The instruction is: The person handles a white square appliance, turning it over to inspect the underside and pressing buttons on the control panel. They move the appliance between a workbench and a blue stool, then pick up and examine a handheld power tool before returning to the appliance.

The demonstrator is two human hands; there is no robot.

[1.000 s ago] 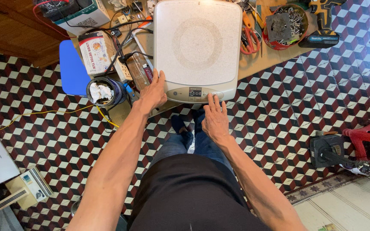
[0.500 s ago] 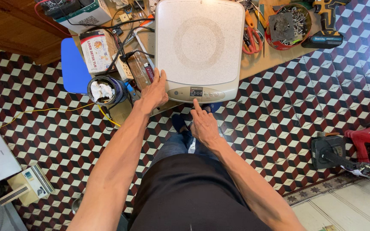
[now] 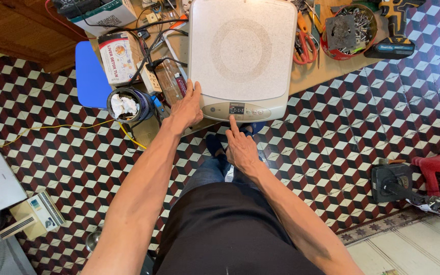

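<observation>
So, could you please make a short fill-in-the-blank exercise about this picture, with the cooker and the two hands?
1. The right hand points one finger at the ______ panel of the white induction cooker.
2. The left hand rests on the cooker's near ______ corner.
3. The scissors beside the cooker have ______ handles.
4. The floor has a ______ pattern of red, black and white.

Missing words: control; left; orange; cube

Cooktop (image 3: 240, 56) top edge cut off
</observation>
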